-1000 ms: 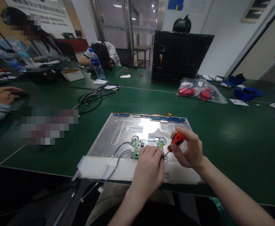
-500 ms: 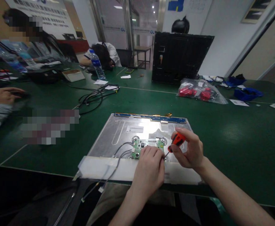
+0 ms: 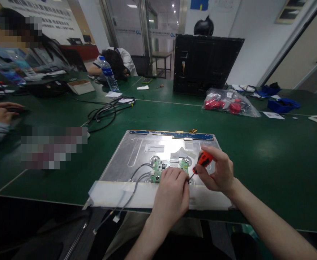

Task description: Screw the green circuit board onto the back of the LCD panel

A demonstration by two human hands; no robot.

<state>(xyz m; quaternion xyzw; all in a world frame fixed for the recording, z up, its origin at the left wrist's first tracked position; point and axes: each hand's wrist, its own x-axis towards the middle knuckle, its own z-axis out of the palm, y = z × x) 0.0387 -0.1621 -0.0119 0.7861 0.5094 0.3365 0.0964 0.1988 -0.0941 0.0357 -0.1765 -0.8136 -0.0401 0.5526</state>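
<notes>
My right hand is closed around the red and black handle of a screwdriver. The shaft slants down to the lower right corner of a green circuit board. Over that board rests my left hand, fingers curled together beside the screwdriver's tip; what they pinch, if anything, is hidden. The board lies on the silver metal back of a display panel, which has a blue strip board along its far edge. Grey cables run from the board over a white sheet and hang past the table edge.
Beyond the panel stand a large black casing and a clear bag with red parts. Black cables and a water bottle are at the back left. A co-worker's hand rests at far left on the green table.
The view has shifted slightly. Both hands stay at the board, with the screwdriver's tip at the same corner; its handle appears turned a little.
</notes>
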